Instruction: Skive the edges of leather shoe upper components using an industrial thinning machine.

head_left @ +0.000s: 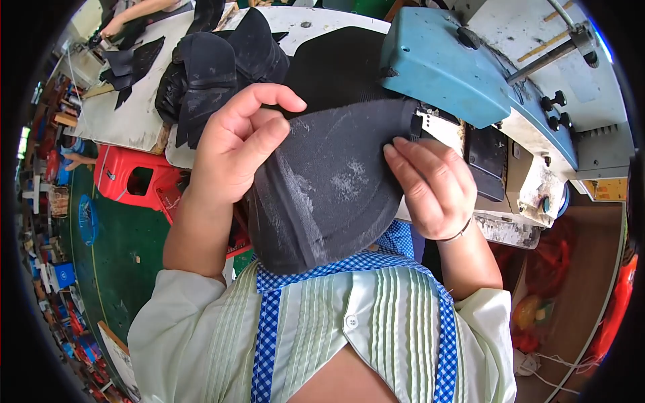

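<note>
A black flexible sheet piece with a rounded lower edge and whitish, chalky smears is held up before my chest. A raised band runs down its left side. My left hand is at its upper left edge, the thumb against the edge and the index finger curled above; the other fingers are partly hidden. My right hand grips the right edge, fingertips on the face and thumb hidden behind. The piece's upper right corner lies by the working head of a teal and white bench machine. Another black piece rests behind it.
A pile of black pieces sits on the white table to the left. A red plastic stool stands on the green floor. At the far left, another person's arm reaches in. An open wooden compartment lies lower right.
</note>
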`<move>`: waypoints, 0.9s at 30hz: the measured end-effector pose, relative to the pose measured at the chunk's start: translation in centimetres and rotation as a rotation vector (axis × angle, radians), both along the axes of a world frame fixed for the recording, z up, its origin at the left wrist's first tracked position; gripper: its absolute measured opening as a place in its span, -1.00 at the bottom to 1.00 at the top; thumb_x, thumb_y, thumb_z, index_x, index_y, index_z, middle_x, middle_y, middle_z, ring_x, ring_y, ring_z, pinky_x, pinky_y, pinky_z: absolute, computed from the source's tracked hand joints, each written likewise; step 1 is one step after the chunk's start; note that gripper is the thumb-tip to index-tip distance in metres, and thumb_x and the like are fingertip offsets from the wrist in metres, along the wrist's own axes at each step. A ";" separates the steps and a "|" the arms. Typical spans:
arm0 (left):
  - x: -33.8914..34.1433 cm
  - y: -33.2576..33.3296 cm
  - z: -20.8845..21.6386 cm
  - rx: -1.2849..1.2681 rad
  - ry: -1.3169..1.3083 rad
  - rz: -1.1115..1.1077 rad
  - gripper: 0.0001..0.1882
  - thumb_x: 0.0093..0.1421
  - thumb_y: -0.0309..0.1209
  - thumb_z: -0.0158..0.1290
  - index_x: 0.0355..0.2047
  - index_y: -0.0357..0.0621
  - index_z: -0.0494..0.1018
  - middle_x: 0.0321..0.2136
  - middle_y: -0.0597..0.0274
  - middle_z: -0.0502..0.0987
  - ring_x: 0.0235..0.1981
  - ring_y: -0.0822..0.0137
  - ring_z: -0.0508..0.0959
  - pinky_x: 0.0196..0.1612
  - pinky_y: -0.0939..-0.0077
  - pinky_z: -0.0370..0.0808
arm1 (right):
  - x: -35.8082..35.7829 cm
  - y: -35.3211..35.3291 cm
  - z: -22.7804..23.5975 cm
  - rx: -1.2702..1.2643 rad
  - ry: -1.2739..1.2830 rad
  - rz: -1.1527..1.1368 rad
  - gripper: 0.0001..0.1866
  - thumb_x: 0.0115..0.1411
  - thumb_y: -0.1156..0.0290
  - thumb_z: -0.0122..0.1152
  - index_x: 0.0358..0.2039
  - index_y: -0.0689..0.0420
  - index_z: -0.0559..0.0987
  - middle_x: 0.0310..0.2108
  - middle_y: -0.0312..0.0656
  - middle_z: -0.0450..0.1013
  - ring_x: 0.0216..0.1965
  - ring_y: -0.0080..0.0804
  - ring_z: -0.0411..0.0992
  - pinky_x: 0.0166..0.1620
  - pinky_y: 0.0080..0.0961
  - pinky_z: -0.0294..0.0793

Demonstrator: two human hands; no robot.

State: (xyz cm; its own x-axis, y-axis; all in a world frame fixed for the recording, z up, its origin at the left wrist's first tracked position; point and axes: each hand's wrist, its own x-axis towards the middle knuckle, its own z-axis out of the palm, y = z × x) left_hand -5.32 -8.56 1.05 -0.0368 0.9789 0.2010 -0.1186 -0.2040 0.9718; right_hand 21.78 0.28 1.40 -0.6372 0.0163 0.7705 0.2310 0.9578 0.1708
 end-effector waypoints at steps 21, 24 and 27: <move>4.5 4.5 3.8 0.227 0.956 -0.195 -0.46 0.03 -0.23 0.40 -0.06 -0.31 0.57 -0.04 -0.03 0.56 -0.11 0.00 0.63 -0.05 0.27 0.57 | 1.0 1.4 -0.2 -0.516 -0.221 -0.205 -0.64 -0.01 0.48 0.21 -0.13 0.13 0.61 0.02 0.03 0.54 0.02 -0.03 0.50 0.06 -0.18 0.52; 4.4 5.0 3.6 0.226 0.983 -0.214 -0.46 0.03 -0.23 0.39 -0.07 -0.33 0.57 -0.05 -0.02 0.56 -0.11 -0.01 0.63 -0.06 0.28 0.58 | 1.0 1.7 -0.3 -0.500 -0.218 -0.214 -0.64 -0.01 0.49 0.21 -0.12 0.14 0.61 0.02 0.05 0.54 0.04 -0.01 0.50 0.07 -0.16 0.51; 4.3 5.1 3.3 0.219 0.982 -0.225 -0.47 0.03 -0.22 0.39 -0.08 -0.33 0.57 -0.04 0.00 0.56 -0.12 -0.01 0.63 -0.06 0.28 0.58 | 0.9 1.7 0.0 -0.463 -0.232 -0.224 -0.64 0.00 0.50 0.20 -0.12 0.16 0.60 0.01 0.05 0.54 0.04 0.00 0.50 0.07 -0.16 0.52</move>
